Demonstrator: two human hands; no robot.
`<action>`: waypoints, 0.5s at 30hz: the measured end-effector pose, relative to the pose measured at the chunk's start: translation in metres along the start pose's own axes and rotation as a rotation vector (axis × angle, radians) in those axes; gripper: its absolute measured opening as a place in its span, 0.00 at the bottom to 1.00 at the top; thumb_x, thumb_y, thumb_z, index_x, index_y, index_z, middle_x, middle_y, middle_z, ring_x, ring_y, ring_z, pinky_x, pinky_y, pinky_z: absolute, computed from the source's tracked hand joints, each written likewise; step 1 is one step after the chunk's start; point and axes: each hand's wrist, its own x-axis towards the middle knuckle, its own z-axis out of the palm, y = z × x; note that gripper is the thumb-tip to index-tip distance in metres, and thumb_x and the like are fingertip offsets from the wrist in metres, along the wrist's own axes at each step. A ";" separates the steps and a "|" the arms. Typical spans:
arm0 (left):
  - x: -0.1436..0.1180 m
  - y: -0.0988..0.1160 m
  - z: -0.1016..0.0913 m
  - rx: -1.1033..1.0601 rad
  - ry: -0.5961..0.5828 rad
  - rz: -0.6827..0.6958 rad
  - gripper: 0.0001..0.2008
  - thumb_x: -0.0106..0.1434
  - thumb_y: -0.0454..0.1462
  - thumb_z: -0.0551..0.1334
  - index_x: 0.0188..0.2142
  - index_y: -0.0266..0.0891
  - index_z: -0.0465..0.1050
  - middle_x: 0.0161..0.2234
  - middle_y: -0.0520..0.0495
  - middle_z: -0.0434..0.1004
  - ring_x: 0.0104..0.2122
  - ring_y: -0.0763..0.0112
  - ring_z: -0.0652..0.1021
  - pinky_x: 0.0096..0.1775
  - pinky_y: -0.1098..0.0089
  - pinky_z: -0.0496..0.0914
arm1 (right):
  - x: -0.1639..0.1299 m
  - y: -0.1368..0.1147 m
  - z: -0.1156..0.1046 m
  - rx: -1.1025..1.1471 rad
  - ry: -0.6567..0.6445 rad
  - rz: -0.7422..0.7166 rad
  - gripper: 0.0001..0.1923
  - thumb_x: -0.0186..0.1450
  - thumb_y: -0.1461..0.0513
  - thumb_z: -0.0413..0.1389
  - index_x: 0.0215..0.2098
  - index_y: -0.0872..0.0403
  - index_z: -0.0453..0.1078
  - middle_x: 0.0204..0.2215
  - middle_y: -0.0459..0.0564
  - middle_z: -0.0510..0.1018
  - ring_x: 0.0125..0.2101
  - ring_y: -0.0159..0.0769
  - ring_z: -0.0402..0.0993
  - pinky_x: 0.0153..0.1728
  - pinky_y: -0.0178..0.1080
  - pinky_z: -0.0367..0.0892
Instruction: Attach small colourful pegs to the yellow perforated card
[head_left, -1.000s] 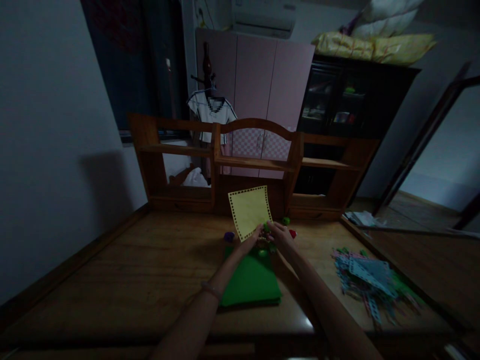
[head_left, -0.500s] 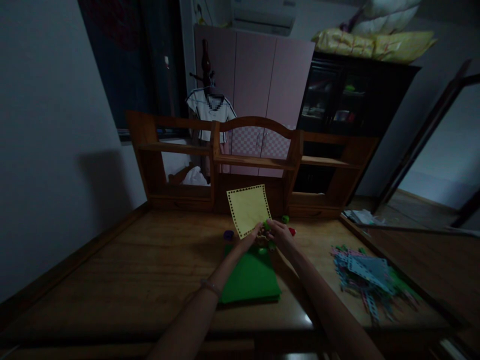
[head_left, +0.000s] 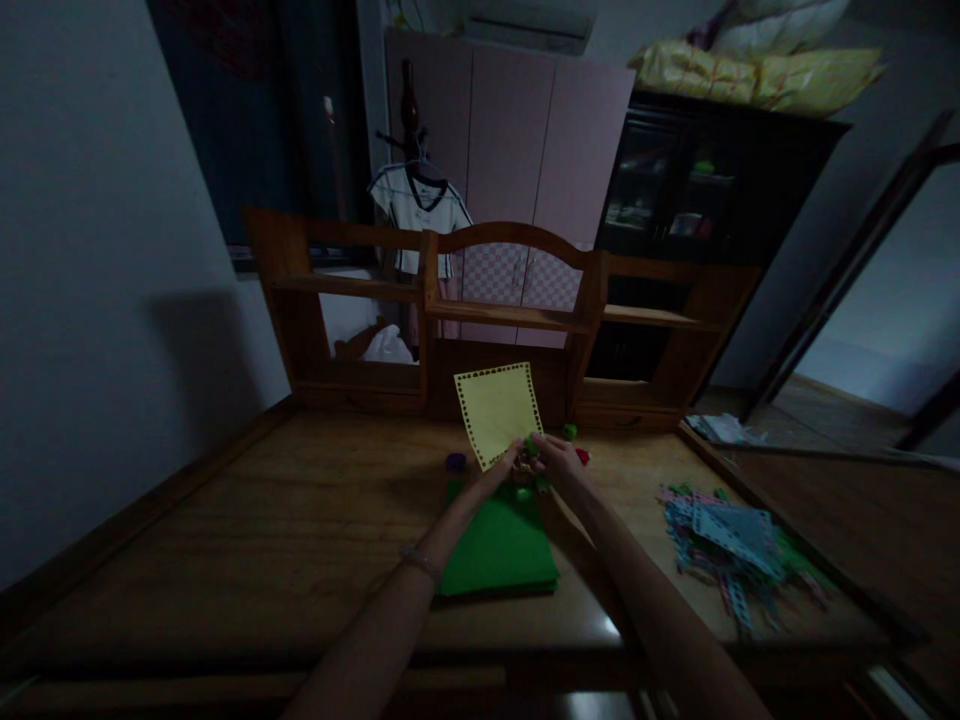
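Observation:
A yellow paper sheet [head_left: 499, 410] with a row of small dark holes along its edges stands tilted up beyond my hands. My left hand [head_left: 508, 460] is closed at its lower right corner, gripping the sheet. My right hand [head_left: 555, 457] is closed around a small green paper punch [head_left: 532, 445] at that same corner. Below the hands lies a stack of green sheets [head_left: 499, 545], with a few small light and green pieces near its far edge that are hard to make out. A small purple punch [head_left: 455, 462] sits left of the sheet.
A red punch [head_left: 583, 456] and another green punch [head_left: 570, 431] lie beyond my right hand. A heap of cut blue, pink and green paper [head_left: 731, 540] covers the table's right side. A wooden shelf unit [head_left: 510, 318] borders the table's back.
The whole view has shifted slightly, so most things sit a little higher in the picture. Both hands keep their hold at the sheet's corner.

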 end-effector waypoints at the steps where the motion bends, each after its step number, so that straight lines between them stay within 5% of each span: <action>1: 0.000 0.000 0.001 -0.010 -0.011 -0.025 0.21 0.55 0.49 0.61 0.39 0.34 0.74 0.39 0.41 0.77 0.48 0.59 0.73 0.56 0.60 0.59 | -0.001 0.000 0.000 0.000 0.001 -0.001 0.14 0.53 0.52 0.61 0.28 0.55 0.70 0.27 0.49 0.74 0.22 0.30 0.66 0.22 0.33 0.60; 15: -0.001 -0.008 -0.006 -0.017 0.010 0.043 0.21 0.53 0.50 0.61 0.39 0.35 0.74 0.41 0.42 0.76 0.48 0.59 0.72 0.56 0.62 0.60 | -0.008 -0.006 0.005 0.037 -0.021 -0.013 0.13 0.53 0.53 0.61 0.27 0.54 0.69 0.24 0.45 0.72 0.21 0.28 0.64 0.21 0.32 0.57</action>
